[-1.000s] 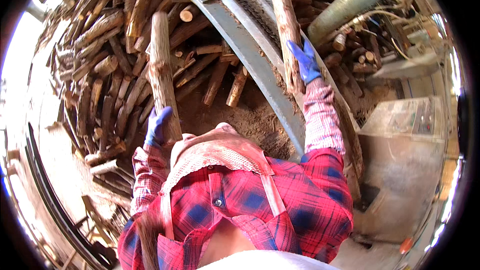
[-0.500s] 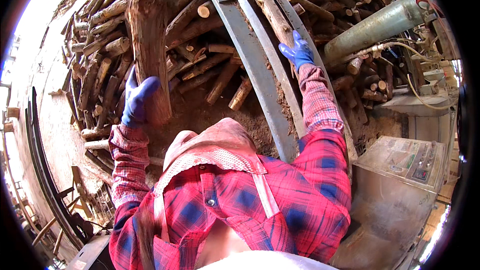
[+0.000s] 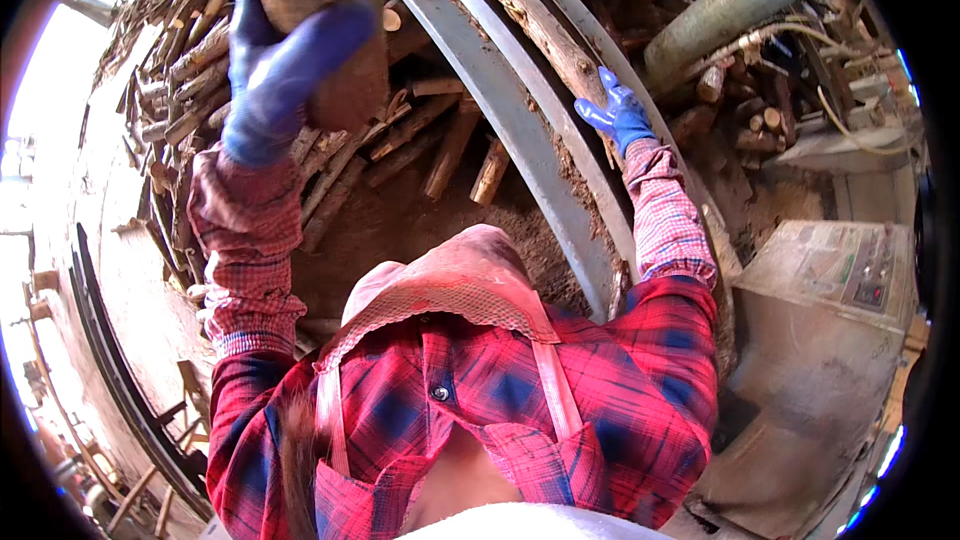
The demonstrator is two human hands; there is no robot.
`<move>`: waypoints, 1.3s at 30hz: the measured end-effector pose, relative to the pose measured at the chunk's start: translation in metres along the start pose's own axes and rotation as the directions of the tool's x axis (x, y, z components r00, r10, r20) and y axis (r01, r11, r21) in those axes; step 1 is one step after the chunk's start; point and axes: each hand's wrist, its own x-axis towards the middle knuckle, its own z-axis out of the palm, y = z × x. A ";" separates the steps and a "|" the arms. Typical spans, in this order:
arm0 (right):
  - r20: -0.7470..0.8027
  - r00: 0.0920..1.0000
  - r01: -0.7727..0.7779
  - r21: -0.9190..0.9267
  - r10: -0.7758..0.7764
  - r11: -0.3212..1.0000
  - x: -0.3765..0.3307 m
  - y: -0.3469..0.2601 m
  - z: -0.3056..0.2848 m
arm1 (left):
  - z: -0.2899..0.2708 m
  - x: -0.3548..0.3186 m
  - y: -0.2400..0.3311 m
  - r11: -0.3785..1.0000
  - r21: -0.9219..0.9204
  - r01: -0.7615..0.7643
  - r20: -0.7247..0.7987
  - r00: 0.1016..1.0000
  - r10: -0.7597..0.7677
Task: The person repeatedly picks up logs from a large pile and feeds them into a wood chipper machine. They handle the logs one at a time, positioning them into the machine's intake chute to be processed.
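In a blue glove, my left hand (image 3: 285, 80) grips a thick brown log (image 3: 350, 70) near its lower end, thumb across the front and fingers along its left side. That log is held up at the upper left, its far part cut off by the picture's edge. My right hand (image 3: 618, 110), also gloved in blue, rests with fingers stretched and thumb apart against the near end of a thinner log (image 3: 540, 30). The thinner log lies lengthwise in a long grey metal trough (image 3: 480, 90).
Stacked firewood (image 3: 190, 100) rises at the left and behind the trough. A grey metal cylinder (image 3: 740, 10) with a hose (image 3: 855, 135) slants at the upper right. A dusty control box (image 3: 820, 270) stands at the near right. Bark bits lie on the brown ground (image 3: 400, 210).
My left hand has lifted the thick log, which looks larger and closer now. My right hand and the thinner log sit slightly farther right and lower in the picture.
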 end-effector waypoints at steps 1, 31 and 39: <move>0.002 1.000 0.002 0.060 -0.002 0.998 -0.003 0.002 0.000 | 0.006 -0.004 -0.009 0.999 -0.039 0.034 0.037 0.999 -0.033; -0.123 0.963 0.142 0.988 0.242 -0.066 -0.096 -0.182 0.056 | 0.052 -0.119 -0.219 0.283 -0.444 0.850 0.684 0.526 -0.505; -0.008 0.999 -0.013 0.843 0.037 0.538 -0.139 -0.194 0.099 | 0.049 -0.096 -0.206 0.134 -0.789 0.600 0.418 0.683 -0.599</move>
